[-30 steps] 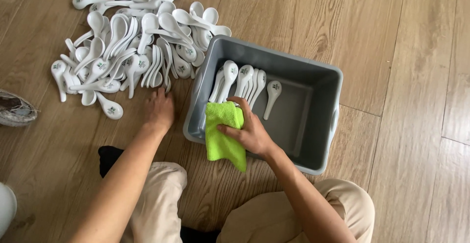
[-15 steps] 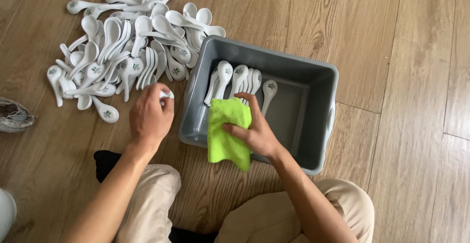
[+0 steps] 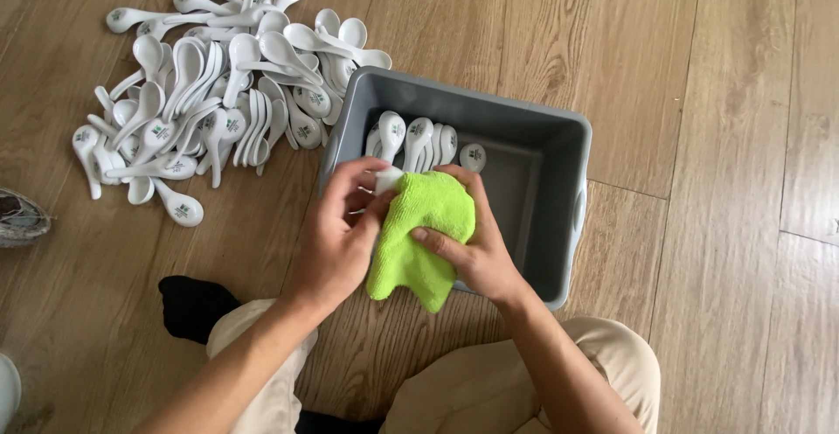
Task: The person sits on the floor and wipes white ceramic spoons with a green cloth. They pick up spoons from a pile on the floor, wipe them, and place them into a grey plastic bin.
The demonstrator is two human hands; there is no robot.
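Spoon: white, pinched in my L hand fingers
Cloth: green, R hand fingers clamp it round spoon

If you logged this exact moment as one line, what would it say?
left hand: holds white spoon | right hand: presses green cloth on it | grey tub: spoons inside | spoon pile: on floor, left

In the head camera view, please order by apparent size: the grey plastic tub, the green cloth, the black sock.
1. Grey rectangular plastic tub, clearly largest.
2. Bright green microfibre cloth.
3. Black sock, partly hidden by the trouser leg.
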